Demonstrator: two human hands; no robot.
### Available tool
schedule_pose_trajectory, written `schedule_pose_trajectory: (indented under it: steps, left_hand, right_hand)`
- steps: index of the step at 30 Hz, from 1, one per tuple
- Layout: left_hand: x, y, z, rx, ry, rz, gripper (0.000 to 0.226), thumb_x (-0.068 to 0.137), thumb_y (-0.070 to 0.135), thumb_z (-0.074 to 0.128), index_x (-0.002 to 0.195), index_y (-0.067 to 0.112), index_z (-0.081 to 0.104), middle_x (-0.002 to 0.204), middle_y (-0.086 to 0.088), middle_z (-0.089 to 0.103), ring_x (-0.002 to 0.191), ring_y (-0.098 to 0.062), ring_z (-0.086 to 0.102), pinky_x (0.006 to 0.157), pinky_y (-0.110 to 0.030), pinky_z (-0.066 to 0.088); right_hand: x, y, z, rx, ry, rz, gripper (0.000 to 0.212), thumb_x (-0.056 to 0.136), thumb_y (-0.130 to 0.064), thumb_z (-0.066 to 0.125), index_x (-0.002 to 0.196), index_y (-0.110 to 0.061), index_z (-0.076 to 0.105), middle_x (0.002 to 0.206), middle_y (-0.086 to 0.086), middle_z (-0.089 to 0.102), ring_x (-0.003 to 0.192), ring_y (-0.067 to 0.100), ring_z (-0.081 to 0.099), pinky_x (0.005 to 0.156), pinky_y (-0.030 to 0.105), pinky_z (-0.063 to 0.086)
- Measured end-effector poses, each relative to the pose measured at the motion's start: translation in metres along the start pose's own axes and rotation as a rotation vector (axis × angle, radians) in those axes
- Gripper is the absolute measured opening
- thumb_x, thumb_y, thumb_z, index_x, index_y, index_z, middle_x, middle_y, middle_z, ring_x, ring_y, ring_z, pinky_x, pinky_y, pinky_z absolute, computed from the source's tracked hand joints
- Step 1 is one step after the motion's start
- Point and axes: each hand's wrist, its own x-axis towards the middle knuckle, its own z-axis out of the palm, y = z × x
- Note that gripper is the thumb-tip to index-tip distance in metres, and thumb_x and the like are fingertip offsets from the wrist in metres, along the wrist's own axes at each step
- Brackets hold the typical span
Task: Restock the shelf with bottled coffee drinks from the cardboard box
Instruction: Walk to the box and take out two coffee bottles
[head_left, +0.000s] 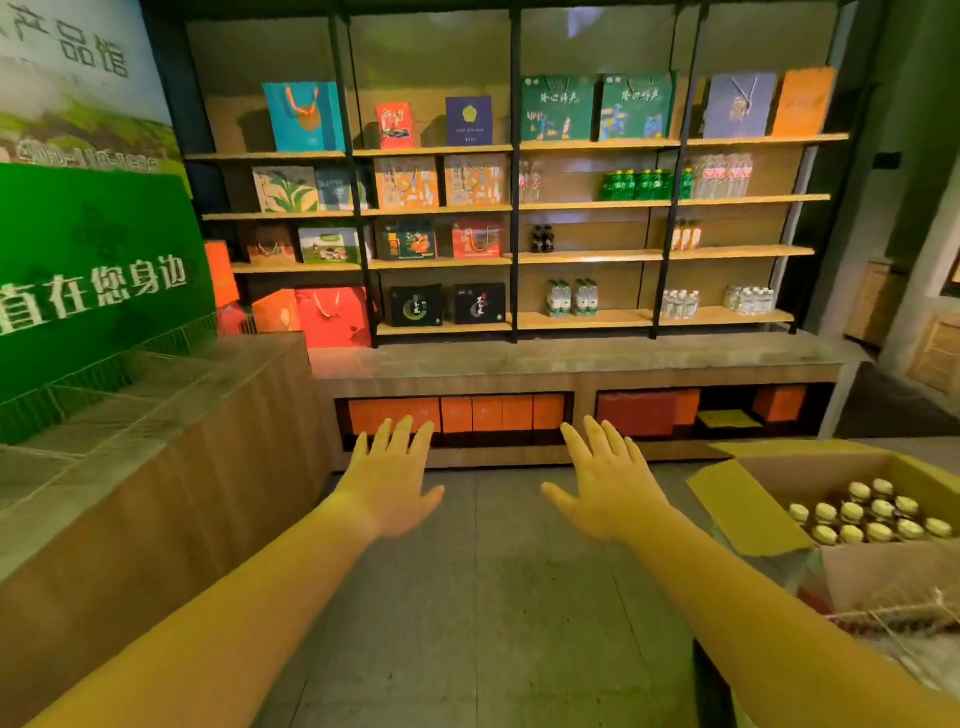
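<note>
Grey floor (493, 597) below wooden shelf (587, 256); left hand (389, 483), right hand (608, 488), each grip apart.

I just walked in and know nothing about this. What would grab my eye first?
The left hand and right hand stretch out open and empty at the centre. At lower right an open cardboard box holds pale-capped bottles. Behind, the tall shelf shows bright gift bags on its left half.

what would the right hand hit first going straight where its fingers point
Probably the low cabinet holding orange boxes; only floor shows between it and the right hand. Depth unclear.
</note>
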Motion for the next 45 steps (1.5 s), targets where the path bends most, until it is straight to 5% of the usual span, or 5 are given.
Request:
schedule_pose_trajectory:
  steps: [13,26,36,40,45]
  left_hand:
    - [0.368,-0.045,0.065,0.038,0.015,0.052,0.085,0.098,0.057,0.042,0.160,0.018,-0.001,0.167,-0.012,0.005,0.153,-0.035,0.001,0.123,-0.055,0.010]
    - [0.746,-0.015,0.105,-0.009,0.048,0.264,0.085,0.097,0.058,0.043,0.160,0.018,0.003,0.167,-0.011,0.006,0.154,-0.033,0.002,0.123,-0.054,0.011]
    - [1.021,0.155,0.113,-0.041,0.099,0.721,0.080,0.096,0.054,0.044,0.158,0.021,0.006,0.164,-0.008,0.012,0.151,-0.032,0.011,0.121,-0.048,0.013]
    - [1.077,0.262,0.120,-0.099,0.126,0.919,0.082,0.088,0.066,0.037,0.153,0.020,0.017,0.159,-0.010,0.026,0.146,-0.033,0.024,0.120,-0.053,0.021]
    - [1.101,0.402,0.118,-0.196,0.132,1.179,0.087,0.092,0.060,0.050,0.158,0.022,0.007,0.164,-0.007,0.015,0.150,-0.030,0.017,0.122,-0.049,0.021]
  right_hand:
    - [0.343,0.103,0.077,0.055,0.043,0.096,0.086,0.097,-0.067,0.035,0.161,-0.021,0.000,0.168,0.013,-0.002,0.155,0.033,-0.001,0.124,0.049,0.007]
    - [0.615,0.260,0.120,-0.014,0.095,0.321,0.088,0.095,-0.069,0.036,0.160,-0.020,0.004,0.168,0.012,0.004,0.154,0.033,0.003,0.123,0.048,0.010]
    - [0.698,0.426,0.141,-0.005,0.115,0.760,0.088,0.095,-0.069,0.036,0.160,-0.022,0.000,0.168,0.012,0.000,0.154,0.034,0.001,0.124,0.050,0.009]
    - [0.685,0.489,0.139,-0.029,0.129,0.953,0.086,0.096,-0.068,0.036,0.160,-0.021,0.001,0.168,0.013,0.001,0.154,0.035,0.002,0.125,0.051,0.011]
    - [0.653,0.580,0.140,-0.079,0.130,1.235,0.088,0.095,-0.068,0.038,0.159,-0.024,-0.004,0.168,0.011,-0.006,0.154,0.034,-0.004,0.125,0.052,0.007]
